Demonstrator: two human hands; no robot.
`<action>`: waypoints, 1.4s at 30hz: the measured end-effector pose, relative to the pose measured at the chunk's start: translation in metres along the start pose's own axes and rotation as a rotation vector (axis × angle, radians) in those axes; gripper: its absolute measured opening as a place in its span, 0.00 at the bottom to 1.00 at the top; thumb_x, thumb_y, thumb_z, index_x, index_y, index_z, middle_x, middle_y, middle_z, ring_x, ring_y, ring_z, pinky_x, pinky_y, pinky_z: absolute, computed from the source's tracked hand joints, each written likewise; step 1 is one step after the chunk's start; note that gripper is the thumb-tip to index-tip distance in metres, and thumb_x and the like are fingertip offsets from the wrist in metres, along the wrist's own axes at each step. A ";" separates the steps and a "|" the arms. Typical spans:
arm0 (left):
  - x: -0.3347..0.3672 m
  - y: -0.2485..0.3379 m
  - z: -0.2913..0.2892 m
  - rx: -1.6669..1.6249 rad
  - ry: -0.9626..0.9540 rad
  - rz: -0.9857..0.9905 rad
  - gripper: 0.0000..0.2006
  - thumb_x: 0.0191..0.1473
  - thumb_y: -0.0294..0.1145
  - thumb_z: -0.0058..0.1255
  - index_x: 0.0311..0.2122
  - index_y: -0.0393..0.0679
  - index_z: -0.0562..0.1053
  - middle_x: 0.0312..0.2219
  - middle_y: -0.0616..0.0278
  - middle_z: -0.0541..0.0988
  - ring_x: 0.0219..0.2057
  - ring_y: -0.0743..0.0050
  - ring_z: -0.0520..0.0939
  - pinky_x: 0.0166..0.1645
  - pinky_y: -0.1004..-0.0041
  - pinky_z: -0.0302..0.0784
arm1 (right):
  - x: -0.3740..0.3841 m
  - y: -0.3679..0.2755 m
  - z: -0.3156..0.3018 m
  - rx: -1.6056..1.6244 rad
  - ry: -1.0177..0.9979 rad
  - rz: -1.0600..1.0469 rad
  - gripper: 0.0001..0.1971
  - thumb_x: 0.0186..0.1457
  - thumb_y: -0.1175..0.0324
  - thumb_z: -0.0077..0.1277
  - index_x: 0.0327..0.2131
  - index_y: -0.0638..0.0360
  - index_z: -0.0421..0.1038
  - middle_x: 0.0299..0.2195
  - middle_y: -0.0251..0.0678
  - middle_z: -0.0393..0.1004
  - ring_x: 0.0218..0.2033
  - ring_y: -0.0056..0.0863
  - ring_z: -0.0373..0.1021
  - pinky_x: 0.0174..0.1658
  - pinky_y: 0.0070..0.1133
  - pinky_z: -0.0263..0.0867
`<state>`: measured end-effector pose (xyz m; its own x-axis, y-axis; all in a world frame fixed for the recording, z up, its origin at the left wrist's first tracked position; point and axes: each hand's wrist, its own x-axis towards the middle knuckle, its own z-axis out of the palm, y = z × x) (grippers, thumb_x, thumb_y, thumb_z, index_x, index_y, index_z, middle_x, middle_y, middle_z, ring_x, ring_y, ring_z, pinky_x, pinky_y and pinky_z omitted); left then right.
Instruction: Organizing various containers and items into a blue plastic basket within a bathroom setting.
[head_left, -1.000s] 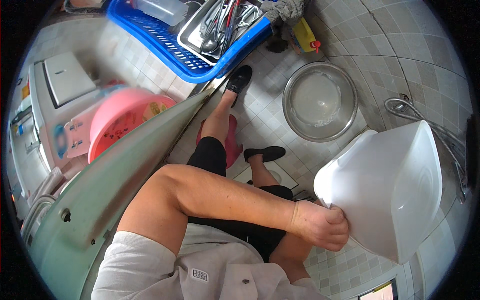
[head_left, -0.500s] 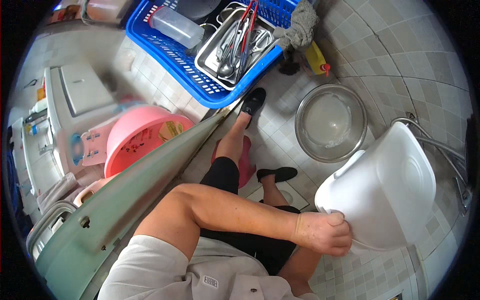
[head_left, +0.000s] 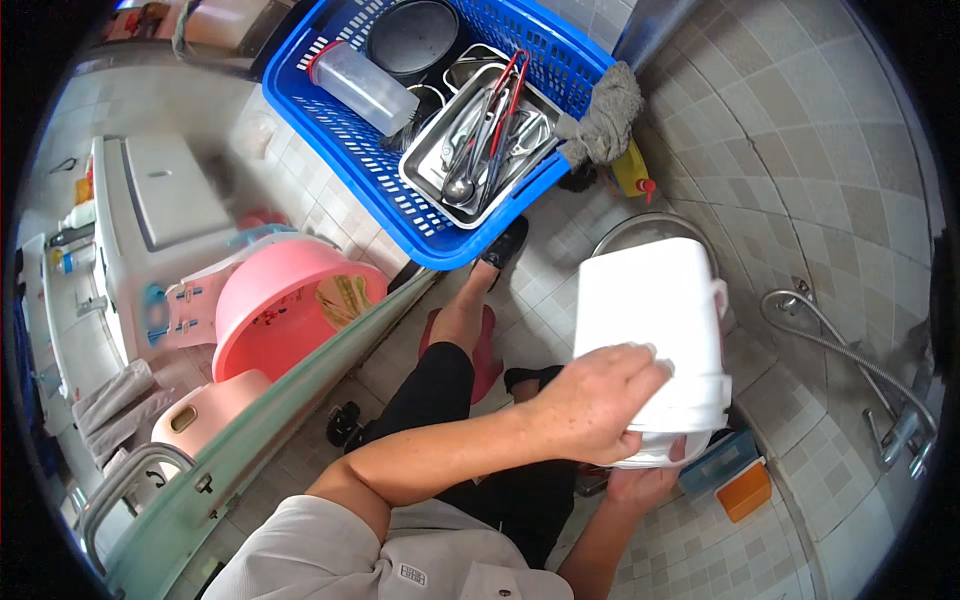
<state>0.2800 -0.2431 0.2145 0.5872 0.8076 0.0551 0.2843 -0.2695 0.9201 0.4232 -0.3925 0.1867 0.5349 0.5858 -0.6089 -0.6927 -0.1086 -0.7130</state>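
A white plastic bucket [head_left: 640, 300] is tilted in front of me, its banded rim turned toward my body. My left hand [head_left: 605, 395] lies against its near left side, fingers bent around the wall close to the rim. Lower down, my right hand [head_left: 645, 487] grips the bucket's rim end from beneath, with its fingers partly hidden. Just beyond the bucket, a round metal basin [head_left: 610, 236] rests on the floor, mostly covered from view.
A blue basket [head_left: 425, 250] holds a metal tray [head_left: 415, 180] of utensils, a dark pan and a clear jug. A grey cloth [head_left: 605, 110] hangs on its corner. Left are a glass panel [head_left: 290, 420] and pink basin [head_left: 240, 310]; right, a shower hose [head_left: 850, 350] and orange container [head_left: 743, 491].
The bucket has moved left and turned, its rim now toward me, partly covering the metal basin. My right hand has come into view on it. Blue and orange containers now show.
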 end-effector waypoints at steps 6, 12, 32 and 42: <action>0.031 0.002 -0.096 0.039 0.055 -0.152 0.31 0.29 0.32 0.59 0.45 0.39 0.68 0.31 0.52 0.72 0.32 0.50 0.76 0.36 0.62 0.75 | -0.003 -0.010 0.101 -0.087 -0.127 0.055 0.33 0.62 0.51 0.39 0.62 0.64 0.49 0.60 0.45 0.57 0.60 0.39 0.56 0.63 0.36 0.51; 0.059 -0.003 -0.170 0.130 0.206 -0.171 0.29 0.28 0.33 0.58 0.43 0.40 0.70 0.28 0.53 0.71 0.29 0.50 0.76 0.34 0.62 0.73 | 0.025 -0.003 0.188 -0.217 -0.258 0.054 0.32 0.62 0.52 0.39 0.62 0.65 0.50 0.59 0.45 0.59 0.59 0.39 0.58 0.62 0.35 0.53; 0.058 -0.132 -0.243 0.520 0.286 -0.781 0.26 0.34 0.28 0.61 0.43 0.36 0.67 0.34 0.48 0.74 0.38 0.47 0.76 0.42 0.59 0.73 | 0.152 0.180 0.282 -0.052 -0.354 0.887 0.26 0.58 0.59 0.52 0.57 0.58 0.61 0.52 0.35 0.69 0.53 0.30 0.66 0.56 0.31 0.61; 0.048 -0.149 -0.233 0.570 0.220 -0.904 0.29 0.34 0.30 0.67 0.44 0.37 0.68 0.37 0.48 0.74 0.41 0.49 0.76 0.46 0.60 0.72 | 0.133 0.203 0.280 -0.403 -0.234 0.885 0.19 0.57 0.61 0.55 0.48 0.58 0.66 0.43 0.34 0.72 0.42 0.26 0.70 0.43 0.27 0.69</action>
<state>0.0896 -0.0417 0.1701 -0.1475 0.8904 -0.4307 0.8855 0.3129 0.3436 0.2185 -0.1117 0.0581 -0.2334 0.3012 -0.9246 -0.5567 -0.8210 -0.1269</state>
